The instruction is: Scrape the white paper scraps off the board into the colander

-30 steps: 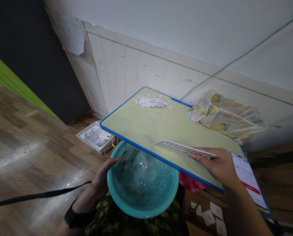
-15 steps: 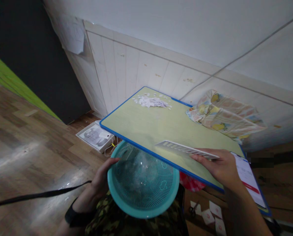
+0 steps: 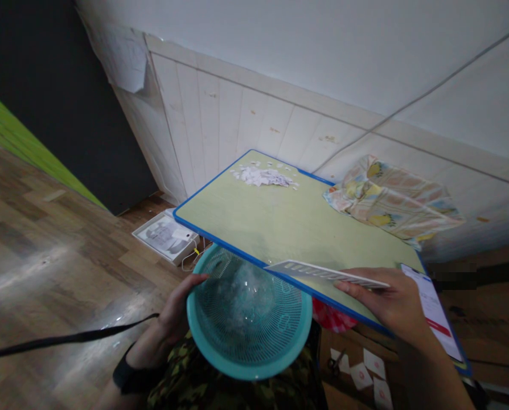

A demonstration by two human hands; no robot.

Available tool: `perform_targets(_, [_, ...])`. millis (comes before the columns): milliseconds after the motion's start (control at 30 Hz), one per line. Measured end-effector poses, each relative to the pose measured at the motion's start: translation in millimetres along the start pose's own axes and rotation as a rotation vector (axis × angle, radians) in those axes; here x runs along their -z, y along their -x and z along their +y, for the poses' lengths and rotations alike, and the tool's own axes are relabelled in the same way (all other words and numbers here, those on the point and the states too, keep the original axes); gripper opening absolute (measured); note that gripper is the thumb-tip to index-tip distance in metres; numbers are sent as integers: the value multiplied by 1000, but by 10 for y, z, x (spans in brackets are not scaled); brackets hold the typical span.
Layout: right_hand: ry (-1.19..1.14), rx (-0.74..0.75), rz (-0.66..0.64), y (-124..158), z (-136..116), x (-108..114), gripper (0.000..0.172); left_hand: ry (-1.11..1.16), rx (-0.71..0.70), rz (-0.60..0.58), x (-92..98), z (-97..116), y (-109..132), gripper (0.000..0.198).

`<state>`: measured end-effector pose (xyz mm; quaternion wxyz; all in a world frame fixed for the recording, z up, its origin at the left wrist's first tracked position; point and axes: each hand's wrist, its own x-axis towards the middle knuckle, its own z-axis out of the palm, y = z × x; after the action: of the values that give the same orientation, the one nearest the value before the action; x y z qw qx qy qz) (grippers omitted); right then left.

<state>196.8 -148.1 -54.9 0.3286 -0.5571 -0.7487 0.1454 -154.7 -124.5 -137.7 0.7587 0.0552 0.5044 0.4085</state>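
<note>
My left hand (image 3: 178, 307) grips the left rim of a turquoise plastic colander (image 3: 295, 348), its thumb over the edge. The colander sits in front of my body, partly under the front edge of the table. Clear, shiny material (image 3: 246, 290) lies in its bottom; I cannot make out what it is. My right hand (image 3: 389, 299) is closed on a flat white slotted plastic piece (image 3: 308, 270), held nearly level. The piece's left end is at the table's blue front edge, above the colander's back rim.
The yellow-green table (image 3: 297, 222) bears a heap of white paper scraps (image 3: 263, 176), a patterned cloth (image 3: 386, 196) and a sheet of paper (image 3: 434, 310). A white box (image 3: 164, 233) stands on the floor at left. Scissors (image 3: 335, 362) and white cards (image 3: 361, 376) lie below right.
My right hand has moved the slotted piece toward me and slightly down, from over the tabletop to its front edge. My left hand and the colander have stayed in place.
</note>
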Motion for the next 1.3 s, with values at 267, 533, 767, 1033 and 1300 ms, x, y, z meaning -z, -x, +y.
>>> perform_targets(267, [-2,-39,38,17,26,-10,6,2,-8,-14,11,-14,8,39])
perform_targets(533, [-36,-22,-37,31,42,-3,7,-19,-7,10,8,-8,7,39])
perform_targets(767, [-17,-49,58,-3,37,-5,6,-8,-12,10,-12,2,23,39])
perform_targets(1033, [-34,-111,183,-289,77,-263,17,-7,-14,-8,80,-21,-33,34])
perform_targets(1300, [-77,-63,85,-201,-7,-271,12,10,-22,-9,43,-8,-24,37])
